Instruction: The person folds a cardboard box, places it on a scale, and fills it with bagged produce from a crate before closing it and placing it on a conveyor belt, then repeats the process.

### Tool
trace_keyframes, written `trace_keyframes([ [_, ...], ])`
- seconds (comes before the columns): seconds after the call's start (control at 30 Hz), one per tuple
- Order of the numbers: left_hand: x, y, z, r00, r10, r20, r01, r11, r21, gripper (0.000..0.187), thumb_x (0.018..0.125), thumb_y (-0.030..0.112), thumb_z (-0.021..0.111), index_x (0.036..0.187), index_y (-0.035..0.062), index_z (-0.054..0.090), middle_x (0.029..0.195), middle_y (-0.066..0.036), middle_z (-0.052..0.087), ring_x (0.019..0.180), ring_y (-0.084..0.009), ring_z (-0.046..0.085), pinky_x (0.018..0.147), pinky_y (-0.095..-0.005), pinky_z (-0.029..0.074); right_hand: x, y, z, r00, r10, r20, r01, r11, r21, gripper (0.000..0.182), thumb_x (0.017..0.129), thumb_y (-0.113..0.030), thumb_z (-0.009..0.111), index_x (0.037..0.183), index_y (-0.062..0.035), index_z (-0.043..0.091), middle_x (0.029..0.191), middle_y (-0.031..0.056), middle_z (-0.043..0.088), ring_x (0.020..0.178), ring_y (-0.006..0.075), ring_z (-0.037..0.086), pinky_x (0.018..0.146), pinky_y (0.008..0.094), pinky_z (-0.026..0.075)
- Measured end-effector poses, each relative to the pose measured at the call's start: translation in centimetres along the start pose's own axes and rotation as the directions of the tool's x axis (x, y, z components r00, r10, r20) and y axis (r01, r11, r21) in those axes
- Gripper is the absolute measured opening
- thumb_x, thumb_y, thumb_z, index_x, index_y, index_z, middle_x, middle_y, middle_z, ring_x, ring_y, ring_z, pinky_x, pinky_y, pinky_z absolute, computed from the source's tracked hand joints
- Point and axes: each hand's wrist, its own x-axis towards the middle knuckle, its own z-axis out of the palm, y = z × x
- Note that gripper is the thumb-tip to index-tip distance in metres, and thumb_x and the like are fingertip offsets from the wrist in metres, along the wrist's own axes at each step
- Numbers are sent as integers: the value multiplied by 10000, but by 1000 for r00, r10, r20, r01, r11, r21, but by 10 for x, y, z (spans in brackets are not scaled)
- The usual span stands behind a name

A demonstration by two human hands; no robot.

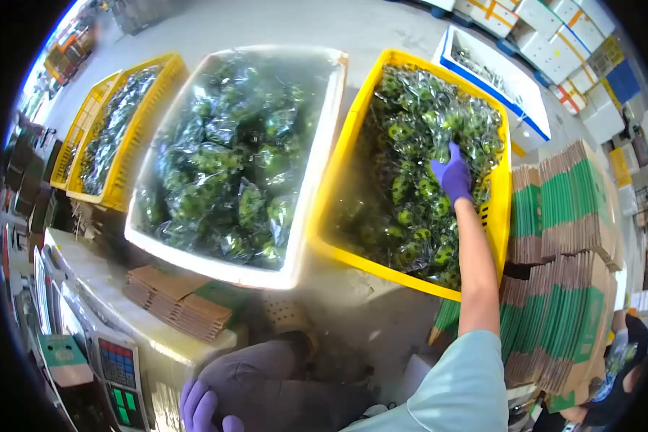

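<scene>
My right hand [453, 175], in a purple glove, reaches into a yellow crate [403, 275] full of clear bags of green produce. Its thumb and finger are around part of a clear bag of green produce [450, 128] near the crate's far right side. The exact kind of produce cannot be made out. Low in the view, my left hand [200, 407], also gloved in purple, lies beside my bent knee with fingers apart and nothing in them. A white foam box [284, 279] left of the crate holds more such bags, under a hazy sheen.
Yellow crates [115, 194] with bags stand at left. A white-and-blue box [536, 126] lies behind the crate. Flattened cartons [565, 205] are stacked right, others [176, 302] lower left. A scale with keypad [119, 367] stands lower left. Another person's arm [630, 378] shows right.
</scene>
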Motion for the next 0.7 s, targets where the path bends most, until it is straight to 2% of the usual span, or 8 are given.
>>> trace_keyframes([
  [0.1,-30,-23,-6,1000,-16,2,16,998,-68,466,896,341,559,1128,-62,584,1187,-262,596,1148,-409,548,1002,-493,416,-42,-7,22,991,-128,47,102,927,360,692,780,-301,741,1350,-10,478,1167,188,649,1025,295,638,895,374,488],
  [0.17,-28,-22,-9,997,-73,-15,71,993,-97,453,883,332,570,1119,-53,592,1183,-257,597,1134,-407,555,989,-481,426,-65,-39,21,930,-272,248,-24,627,778,676,780,-227,744,1344,25,471,1149,117,641,1014,205,615,904,324,483],
  [0.37,-29,-38,-22,996,-66,-65,52,980,-195,389,777,226,656,1075,-21,622,1129,-223,640,1106,-423,577,969,-486,442,-111,-152,-42,782,-529,329,-356,54,933,447,823,-103,622,1252,-14,531,1062,48,624,943,136,603,861,279,497],
  [0.57,-35,-44,-28,996,-61,-70,44,973,-228,363,751,170,649,1062,-15,622,1134,-214,641,1088,-422,581,961,-483,447,-65,-104,-41,799,-489,351,-177,366,914,510,807,-190,668,1277,-55,528,1083,91,640,980,207,633,865,292,490],
  [0.6,-34,-45,-27,996,-61,-66,44,971,-234,363,751,170,649,1062,-15,622,1134,-214,641,1088,-422,581,961,-483,447,-64,-86,-44,830,-375,413,10,750,661,541,794,-256,691,1284,-86,539,1089,109,643,994,234,630,887,304,481],
  [0.63,-33,-46,-27,996,-55,-67,38,971,-234,361,756,180,649,1060,-13,622,1124,-215,643,1081,-424,583,956,-485,450,-67,-75,-45,876,-249,413,160,958,236,573,782,-323,714,1291,-117,550,1095,126,646,1007,260,628,909,316,472],
  [0.67,-33,-46,-26,997,-48,-67,32,972,-234,359,762,189,648,1058,-11,622,1114,-216,644,1075,-426,585,951,-487,452,-81,-82,-49,930,-161,329,237,949,-207,640,768,-381,723,1322,-127,529,1121,156,644,1027,292,624,930,342,467],
  [0.7,-33,-47,-25,997,-48,-62,32,971,-238,359,762,189,648,1058,-11,622,1114,-216,644,1075,-426,585,951,-487,452,-92,-90,-53,970,-120,212,228,756,-614,708,754,-440,732,1353,-137,508,1147,186,641,1047,324,620,950,368,462],
])
